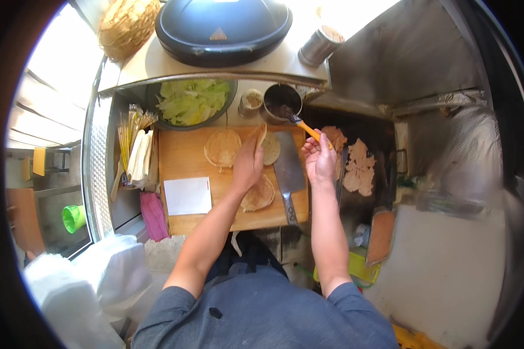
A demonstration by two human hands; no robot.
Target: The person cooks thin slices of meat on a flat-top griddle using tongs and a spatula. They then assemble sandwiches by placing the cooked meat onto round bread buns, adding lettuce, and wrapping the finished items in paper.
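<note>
My left hand (249, 163) is over the wooden cutting board (183, 165), lifting the top of a split round flatbread (260, 134); its pale lower half (270, 148) lies beneath. Two more round flatbreads lie on the board, one at the left (222, 148), one nearer me (258, 194). My right hand (321, 158) grips the orange handle of a sauce brush (309, 129), whose dark-coated head is at the rim of a metal pot (282, 97) of dark sauce. Between my hands a cleaver (289, 168) rests flat on the board.
A bowl of lettuce (194, 101) and a small jar (250, 102) stand behind the board. Meat slices (360, 168) lie on the dark griddle at right. Wrapped skewers or chopsticks (129, 133), a white paper (187, 196) and a pink cloth (154, 217) are at left. A shelf edge (227, 75) overhangs the back.
</note>
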